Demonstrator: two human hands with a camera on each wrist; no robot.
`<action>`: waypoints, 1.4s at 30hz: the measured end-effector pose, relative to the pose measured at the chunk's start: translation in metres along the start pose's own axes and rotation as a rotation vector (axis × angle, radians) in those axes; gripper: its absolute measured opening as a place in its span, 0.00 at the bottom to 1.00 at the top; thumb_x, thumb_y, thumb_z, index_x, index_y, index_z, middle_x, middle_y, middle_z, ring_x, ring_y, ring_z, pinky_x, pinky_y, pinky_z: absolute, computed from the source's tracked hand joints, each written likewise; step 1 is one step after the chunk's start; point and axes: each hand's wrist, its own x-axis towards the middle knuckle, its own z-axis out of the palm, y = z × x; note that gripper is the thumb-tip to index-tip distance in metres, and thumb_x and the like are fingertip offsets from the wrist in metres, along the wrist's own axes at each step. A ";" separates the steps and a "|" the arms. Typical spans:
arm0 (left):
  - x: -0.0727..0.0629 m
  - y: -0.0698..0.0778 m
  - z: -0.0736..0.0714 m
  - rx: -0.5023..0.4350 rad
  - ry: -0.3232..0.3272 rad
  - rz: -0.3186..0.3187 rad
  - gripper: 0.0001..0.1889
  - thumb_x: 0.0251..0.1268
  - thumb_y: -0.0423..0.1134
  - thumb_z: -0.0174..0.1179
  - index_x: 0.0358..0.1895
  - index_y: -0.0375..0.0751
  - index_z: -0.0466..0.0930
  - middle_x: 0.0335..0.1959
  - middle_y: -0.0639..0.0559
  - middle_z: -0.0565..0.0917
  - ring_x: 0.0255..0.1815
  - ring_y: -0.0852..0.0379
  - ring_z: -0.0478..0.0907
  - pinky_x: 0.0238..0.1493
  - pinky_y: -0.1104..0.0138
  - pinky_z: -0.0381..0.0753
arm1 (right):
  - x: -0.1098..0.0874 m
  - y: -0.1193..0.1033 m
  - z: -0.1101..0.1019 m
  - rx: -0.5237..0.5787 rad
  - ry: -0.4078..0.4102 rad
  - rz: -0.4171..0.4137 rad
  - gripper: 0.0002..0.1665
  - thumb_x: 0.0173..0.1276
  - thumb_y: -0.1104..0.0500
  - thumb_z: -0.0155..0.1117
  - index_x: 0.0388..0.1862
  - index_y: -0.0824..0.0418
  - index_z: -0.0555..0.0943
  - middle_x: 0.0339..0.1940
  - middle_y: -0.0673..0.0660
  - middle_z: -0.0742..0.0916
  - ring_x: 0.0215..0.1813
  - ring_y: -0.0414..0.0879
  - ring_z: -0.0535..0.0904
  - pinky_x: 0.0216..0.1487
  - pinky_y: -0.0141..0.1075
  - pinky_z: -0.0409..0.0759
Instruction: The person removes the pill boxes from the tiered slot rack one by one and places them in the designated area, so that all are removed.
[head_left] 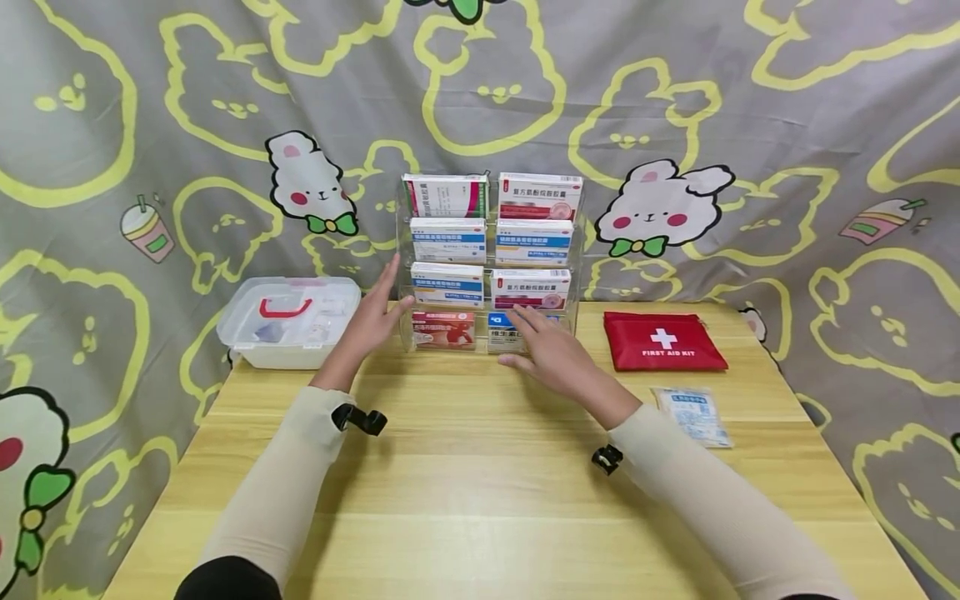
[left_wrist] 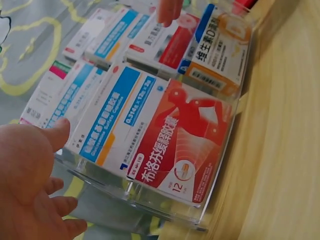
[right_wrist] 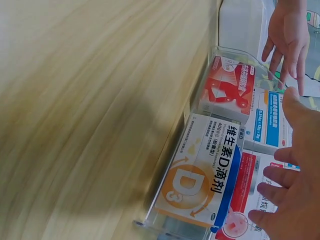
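A clear tiered rack (head_left: 482,335) stands against the curtain, holding two columns of medicine boxes. Blue-and-white boxes (head_left: 448,242) fill middle slots. A red box (left_wrist: 186,145) and a vitamin D box (right_wrist: 197,172) sit in the lowest tier. My left hand (head_left: 369,321) is at the rack's left side, fingers extended and thumb toward the boxes; whether it touches the rack I cannot tell. Before the lower right boxes is my right hand (head_left: 553,354), fingers spread and partly covering the vitamin D box in the head view. Neither hand holds anything.
A clear lidded case (head_left: 292,329) with a red handle stands at the table's back left. To the right lie a red first aid kit pouch (head_left: 663,354) and a small white-and-blue packet (head_left: 693,417). A patterned curtain (head_left: 487,108) hangs behind the wooden table (head_left: 465,500).
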 end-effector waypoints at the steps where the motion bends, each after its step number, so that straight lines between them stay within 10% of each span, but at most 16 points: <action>1: 0.002 -0.001 -0.001 -0.002 0.003 -0.002 0.42 0.83 0.48 0.52 0.85 0.64 0.31 0.86 0.48 0.39 0.83 0.31 0.46 0.77 0.34 0.48 | 0.003 -0.001 0.001 0.011 0.004 0.001 0.49 0.75 0.33 0.59 0.85 0.55 0.58 0.84 0.58 0.63 0.84 0.59 0.56 0.78 0.60 0.58; 11: 0.010 -0.012 -0.004 -0.065 0.047 -0.010 0.44 0.81 0.38 0.55 0.85 0.71 0.36 0.85 0.44 0.52 0.62 0.30 0.75 0.64 0.37 0.72 | 0.032 -0.019 0.004 0.106 0.028 -0.015 0.47 0.75 0.32 0.58 0.83 0.54 0.61 0.81 0.57 0.69 0.81 0.57 0.63 0.77 0.54 0.64; 20: 0.015 -0.016 0.001 -0.118 0.090 -0.002 0.46 0.77 0.32 0.57 0.84 0.71 0.40 0.84 0.44 0.54 0.68 0.29 0.73 0.63 0.42 0.77 | 0.050 -0.026 0.012 0.173 0.046 -0.034 0.42 0.76 0.38 0.62 0.81 0.55 0.65 0.79 0.58 0.71 0.79 0.56 0.65 0.77 0.53 0.65; 30: 0.015 -0.018 0.009 -0.045 0.163 0.004 0.47 0.75 0.31 0.59 0.84 0.72 0.44 0.81 0.43 0.62 0.26 0.38 0.73 0.33 0.56 0.74 | 0.067 -0.026 0.023 0.251 0.066 -0.082 0.32 0.77 0.48 0.64 0.76 0.56 0.73 0.75 0.58 0.76 0.77 0.56 0.68 0.76 0.53 0.67; 36: 0.019 -0.019 0.015 -0.092 0.155 -0.006 0.47 0.75 0.29 0.59 0.84 0.74 0.45 0.80 0.42 0.63 0.48 0.35 0.82 0.35 0.56 0.81 | 0.073 -0.022 0.028 0.286 0.074 -0.069 0.30 0.76 0.50 0.66 0.73 0.57 0.76 0.72 0.57 0.79 0.74 0.54 0.71 0.74 0.50 0.71; 42: 0.021 -0.020 0.018 -0.125 0.157 0.012 0.46 0.75 0.29 0.59 0.84 0.72 0.46 0.80 0.46 0.63 0.76 0.35 0.67 0.62 0.45 0.79 | 0.077 -0.020 0.035 0.312 0.097 -0.039 0.30 0.74 0.51 0.69 0.72 0.56 0.78 0.70 0.56 0.81 0.71 0.53 0.73 0.71 0.50 0.74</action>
